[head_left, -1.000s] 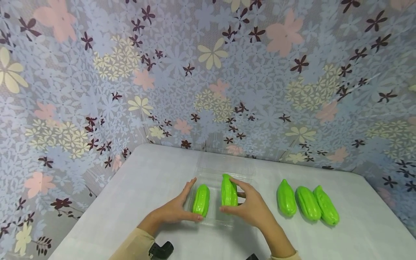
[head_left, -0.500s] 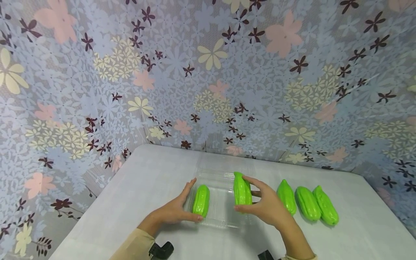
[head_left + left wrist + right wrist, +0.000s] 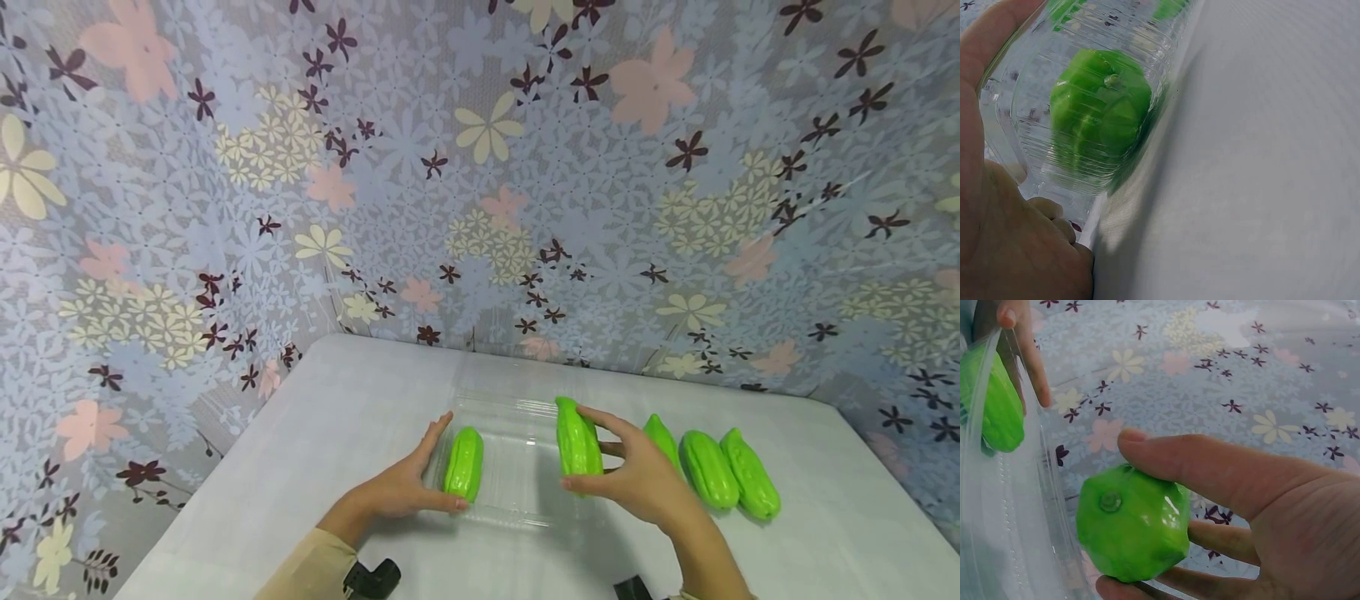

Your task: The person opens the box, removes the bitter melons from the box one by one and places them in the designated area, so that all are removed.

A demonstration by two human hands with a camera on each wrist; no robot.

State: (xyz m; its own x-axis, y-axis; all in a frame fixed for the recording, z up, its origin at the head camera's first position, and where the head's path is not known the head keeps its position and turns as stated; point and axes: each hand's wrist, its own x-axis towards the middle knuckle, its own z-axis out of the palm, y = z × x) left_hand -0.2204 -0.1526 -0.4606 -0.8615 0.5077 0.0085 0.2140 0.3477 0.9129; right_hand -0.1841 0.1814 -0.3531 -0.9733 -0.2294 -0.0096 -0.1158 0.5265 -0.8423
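My right hand (image 3: 637, 471) grips a bright green ridged toy vegetable (image 3: 577, 446), thumb on the near end and fingers along the far right side. In the head view it overlaps the right part of a clear plastic container (image 3: 510, 471). The right wrist view shows the held vegetable's rounded end (image 3: 1132, 531), beside the container wall (image 3: 1035, 512). My left hand (image 3: 401, 487) holds the container's left side, thumb at the near edge, other fingers stretched toward the back. Inside, at the left, lies a second green vegetable (image 3: 464, 462), seen through the ribbed wall (image 3: 1029, 125) in the left wrist view.
Three more green vegetables lie on the right of the white table (image 3: 810, 450): one (image 3: 660, 442) partly behind my right hand, then a middle one (image 3: 709, 469) and an outer one (image 3: 750, 475). Flower-patterned fabric (image 3: 480, 208) rises behind the table.
My right hand has moved right with the green vegetable, from the container's middle toward its right side. The left hand and the vegetable beside it have stayed in place.
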